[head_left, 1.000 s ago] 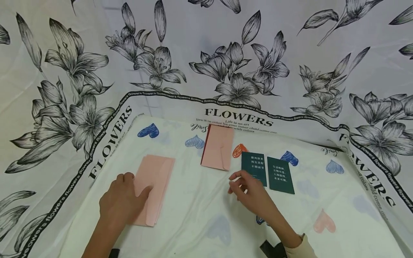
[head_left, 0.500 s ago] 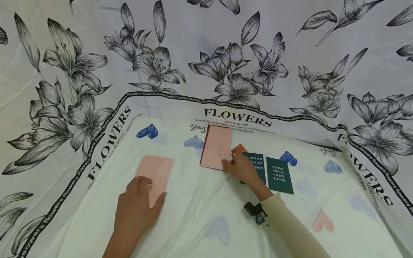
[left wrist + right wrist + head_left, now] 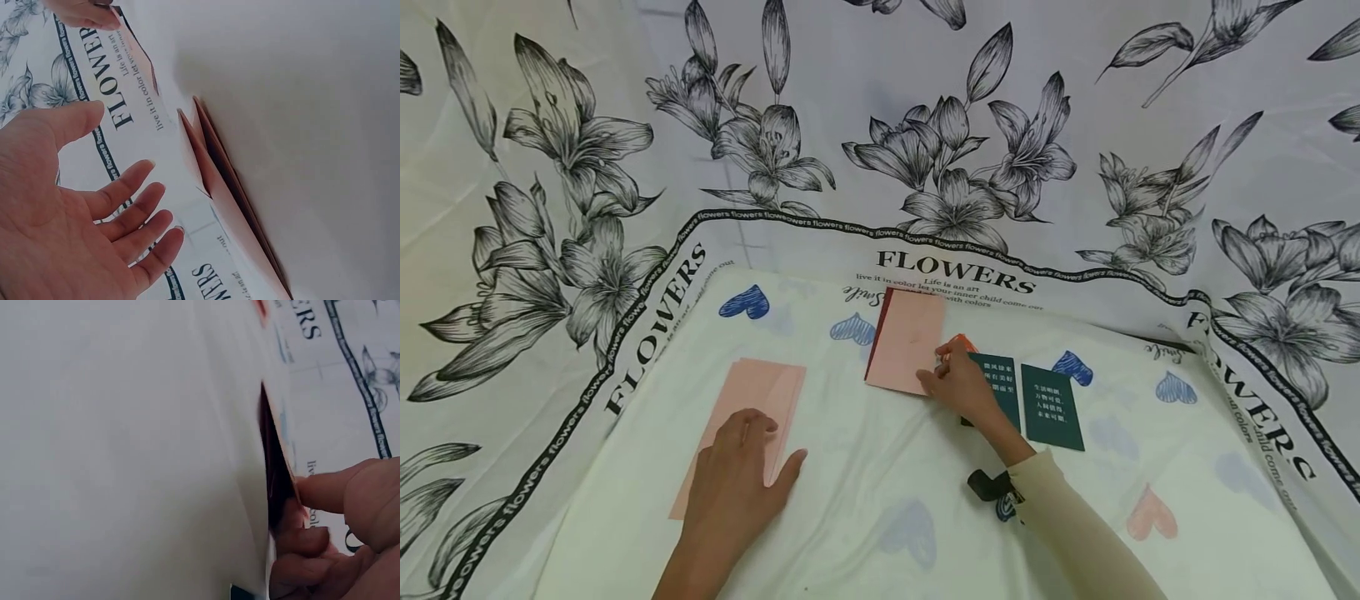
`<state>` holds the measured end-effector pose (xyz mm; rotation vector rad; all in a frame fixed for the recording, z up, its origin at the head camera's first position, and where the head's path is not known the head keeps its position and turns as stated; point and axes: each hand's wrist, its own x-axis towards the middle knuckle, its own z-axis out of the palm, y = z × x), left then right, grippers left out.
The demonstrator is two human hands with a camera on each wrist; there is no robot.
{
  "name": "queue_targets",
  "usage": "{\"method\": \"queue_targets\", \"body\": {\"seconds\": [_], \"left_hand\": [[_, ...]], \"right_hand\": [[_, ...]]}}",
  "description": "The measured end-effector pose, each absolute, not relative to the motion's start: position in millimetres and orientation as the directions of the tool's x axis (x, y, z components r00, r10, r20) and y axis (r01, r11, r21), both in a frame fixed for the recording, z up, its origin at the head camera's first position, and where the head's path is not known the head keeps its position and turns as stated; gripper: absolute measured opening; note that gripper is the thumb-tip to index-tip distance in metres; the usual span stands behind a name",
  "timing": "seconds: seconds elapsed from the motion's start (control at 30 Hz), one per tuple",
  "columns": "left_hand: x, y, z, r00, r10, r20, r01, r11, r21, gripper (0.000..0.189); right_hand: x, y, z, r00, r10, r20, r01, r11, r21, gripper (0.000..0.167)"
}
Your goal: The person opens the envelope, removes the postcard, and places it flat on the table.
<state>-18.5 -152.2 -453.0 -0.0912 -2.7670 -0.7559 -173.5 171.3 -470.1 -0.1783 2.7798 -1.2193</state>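
My right hand (image 3: pixel 964 385) pinches the lower right edge of a pink envelope (image 3: pixel 904 342) at the back of the table. In the right wrist view the thumb lies on one side of that envelope (image 3: pixel 281 440) and fingers on the other, with its edge raised off the cloth. A dark red strip shows along its left side. My left hand (image 3: pixel 741 479) hovers over a small stack of pink envelopes (image 3: pixel 767 383), its fingers loosely bent and holding nothing. The left wrist view shows those envelopes (image 3: pixel 228 209) apart from the fingers of the left hand (image 3: pixel 94 212).
Two dark green cards with white writing lie right of the envelope; the right hand partly covers the nearer card (image 3: pixel 992 375), and the other card (image 3: pixel 1052 407) is in full view. A heart-print cloth (image 3: pixel 842 500) covers the table. Flower-print fabric (image 3: pixel 820 167) hangs behind.
My right hand has moved up and left from the green cards to the pink envelope and pinched it. My left hand has shifted right over the stack.
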Motion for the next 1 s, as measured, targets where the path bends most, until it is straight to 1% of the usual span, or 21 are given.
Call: {"method": "queue_targets", "body": {"seconds": [0.13,0.23,0.43,0.63,0.8,0.9,1.0], "left_hand": [[-17,-149,-452,-0.965,0.005,0.263,0.139,0.858,0.494,0.045],[-17,-147,-450,-0.964,0.011,0.264,0.145,0.857,0.495,0.043],[-17,-145,-450,-0.963,0.021,0.267,0.156,0.854,0.496,0.042],[-16,-140,-450,-0.969,0.036,0.243,0.16,0.845,0.511,0.043],[-12,-132,-445,-0.972,0.066,0.228,0.189,0.793,0.579,0.039],[-9,-125,-440,-0.983,0.093,0.159,0.175,0.74,0.649,0.04],[-8,-117,-435,-0.991,0.108,0.074,0.128,0.694,0.708,0.046]], "right_hand": [[-166,174,-465,-0.988,-0.149,-0.03,-0.068,0.609,-0.79,0.043],[-160,174,-460,-0.99,-0.137,-0.032,-0.053,0.575,-0.816,0.041],[-148,173,-455,-0.994,-0.097,-0.058,-0.004,0.541,-0.841,0.038],[-134,176,-452,-0.992,-0.121,-0.037,-0.028,0.497,-0.867,0.034],[-112,180,-442,-0.988,-0.151,-0.018,-0.058,0.481,-0.875,0.032],[-97,179,-434,-0.986,-0.166,-0.017,-0.065,0.48,-0.875,0.031],[-82,177,-426,-0.983,-0.182,-0.017,-0.073,0.477,-0.876,0.03]]}}
